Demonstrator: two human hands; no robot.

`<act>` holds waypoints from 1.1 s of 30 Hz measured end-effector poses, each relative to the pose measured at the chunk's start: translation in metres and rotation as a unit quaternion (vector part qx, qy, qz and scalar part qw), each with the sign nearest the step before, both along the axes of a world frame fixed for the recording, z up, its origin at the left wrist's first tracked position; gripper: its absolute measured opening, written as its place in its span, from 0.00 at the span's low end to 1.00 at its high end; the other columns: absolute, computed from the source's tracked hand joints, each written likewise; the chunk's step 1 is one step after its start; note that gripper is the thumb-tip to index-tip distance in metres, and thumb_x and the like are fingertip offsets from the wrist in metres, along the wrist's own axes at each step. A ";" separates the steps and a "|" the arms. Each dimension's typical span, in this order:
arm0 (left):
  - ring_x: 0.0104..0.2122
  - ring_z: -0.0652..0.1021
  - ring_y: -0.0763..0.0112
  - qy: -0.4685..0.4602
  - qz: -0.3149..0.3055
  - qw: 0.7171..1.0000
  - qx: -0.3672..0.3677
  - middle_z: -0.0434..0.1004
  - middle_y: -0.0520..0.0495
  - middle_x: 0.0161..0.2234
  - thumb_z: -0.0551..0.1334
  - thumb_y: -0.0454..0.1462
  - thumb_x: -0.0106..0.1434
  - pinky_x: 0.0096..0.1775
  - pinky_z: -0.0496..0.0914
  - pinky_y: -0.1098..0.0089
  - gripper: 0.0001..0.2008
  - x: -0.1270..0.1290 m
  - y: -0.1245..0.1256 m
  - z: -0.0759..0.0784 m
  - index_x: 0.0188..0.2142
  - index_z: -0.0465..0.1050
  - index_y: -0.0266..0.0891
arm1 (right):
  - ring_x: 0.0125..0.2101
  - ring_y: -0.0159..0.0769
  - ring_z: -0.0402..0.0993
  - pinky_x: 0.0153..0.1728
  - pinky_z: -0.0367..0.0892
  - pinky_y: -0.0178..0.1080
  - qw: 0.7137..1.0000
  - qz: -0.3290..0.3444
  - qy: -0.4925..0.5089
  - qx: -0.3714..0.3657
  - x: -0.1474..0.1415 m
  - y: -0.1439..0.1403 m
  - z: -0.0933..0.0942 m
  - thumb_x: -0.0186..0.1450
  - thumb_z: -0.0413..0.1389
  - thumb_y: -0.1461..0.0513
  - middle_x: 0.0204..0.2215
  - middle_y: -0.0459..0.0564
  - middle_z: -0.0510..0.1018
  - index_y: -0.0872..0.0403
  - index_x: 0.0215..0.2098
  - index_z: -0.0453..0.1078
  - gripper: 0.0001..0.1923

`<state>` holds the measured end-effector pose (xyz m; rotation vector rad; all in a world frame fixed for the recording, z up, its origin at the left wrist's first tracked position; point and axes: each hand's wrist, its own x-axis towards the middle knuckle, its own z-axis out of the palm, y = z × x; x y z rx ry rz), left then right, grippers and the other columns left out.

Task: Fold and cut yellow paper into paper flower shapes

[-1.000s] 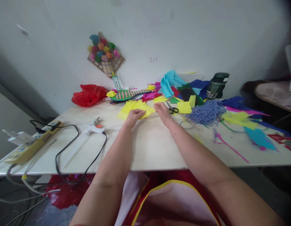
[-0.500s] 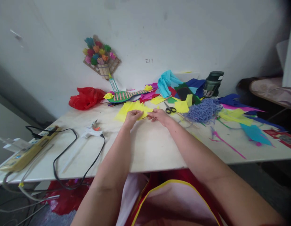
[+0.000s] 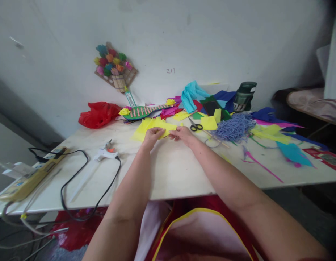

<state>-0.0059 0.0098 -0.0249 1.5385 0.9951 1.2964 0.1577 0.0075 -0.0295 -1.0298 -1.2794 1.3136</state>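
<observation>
My left hand (image 3: pixel 152 135) and my right hand (image 3: pixel 183 133) meet over a pile of yellow paper pieces (image 3: pixel 147 126) lying on the white table (image 3: pixel 173 170). Both hands pinch the near edge of one yellow piece, fingertips almost touching each other. Black-handled scissors (image 3: pixel 195 125) lie just right of my right hand. A yellow square of paper (image 3: pixel 209 123) rests beyond the scissors.
A glue gun (image 3: pixel 105 155) with a black cord and a yellow power strip (image 3: pixel 29 175) lie at the left. A red bag (image 3: pixel 96 114), a striped paper craft (image 3: pixel 146 110), coloured paper scraps, blue yarn (image 3: pixel 234 126) and a dark green bottle (image 3: pixel 244 96) fill the back and right.
My right hand has slid left from near the scissors to the yellow paper and now meets my left hand. The view has shifted slightly.
</observation>
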 end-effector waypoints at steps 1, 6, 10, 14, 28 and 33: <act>0.19 0.64 0.81 -0.002 -0.002 1.000 0.002 0.67 0.54 0.19 0.65 0.46 0.43 0.24 0.58 0.76 0.17 0.000 0.000 -0.001 0.25 0.70 0.34 | 0.18 0.25 0.69 0.15 0.60 0.27 1.000 -0.003 -0.003 0.001 0.000 0.000 0.000 0.52 0.59 0.63 0.22 0.50 0.77 0.60 0.26 0.69 0.07; 0.22 0.70 0.79 -0.042 -0.026 0.999 -0.007 0.69 0.53 0.22 0.65 0.44 0.42 0.30 0.64 0.74 0.16 0.000 0.003 -0.004 0.27 0.70 0.34 | 0.17 0.25 0.69 0.14 0.59 0.27 1.000 -0.015 -0.010 -0.005 0.000 -0.001 0.001 0.52 0.58 0.63 0.20 0.49 0.76 0.60 0.25 0.68 0.06; 0.25 0.73 0.77 -0.071 -0.047 0.996 -0.020 0.71 0.52 0.25 0.66 0.42 0.43 0.35 0.67 0.70 0.16 0.001 0.006 -0.007 0.30 0.69 0.34 | 0.17 0.26 0.69 0.14 0.59 0.27 1.000 -0.018 -0.012 -0.002 -0.001 -0.003 0.003 0.52 0.58 0.64 0.19 0.48 0.75 0.60 0.24 0.67 0.06; 0.27 0.74 0.74 -0.076 -0.059 0.995 -0.022 0.72 0.51 0.27 0.65 0.42 0.43 0.36 0.68 0.67 0.16 0.001 0.007 -0.008 0.30 0.69 0.33 | 0.16 0.25 0.68 0.14 0.59 0.27 1.000 -0.023 -0.015 0.003 -0.001 -0.003 0.003 0.52 0.58 0.64 0.18 0.47 0.75 0.59 0.23 0.67 0.05; 0.27 0.74 0.74 -0.075 -0.089 0.993 -0.001 0.73 0.50 0.28 0.66 0.38 0.43 0.32 0.68 0.71 0.34 0.003 0.001 0.000 0.50 0.59 0.35 | 0.15 0.23 0.63 0.12 0.59 0.27 1.000 0.014 0.005 -0.011 -0.002 -0.001 -0.001 0.51 0.59 0.62 0.18 0.44 0.72 0.58 0.27 0.68 0.08; 0.20 0.71 0.79 -0.040 -0.087 0.995 0.000 0.69 0.56 0.20 0.66 0.37 0.44 0.27 0.66 0.75 0.40 0.003 -0.004 0.002 0.56 0.52 0.38 | 0.15 0.23 0.62 0.12 0.59 0.27 1.000 -0.023 0.009 0.003 -0.004 0.002 -0.003 0.48 0.61 0.63 0.17 0.43 0.70 0.59 0.27 0.69 0.09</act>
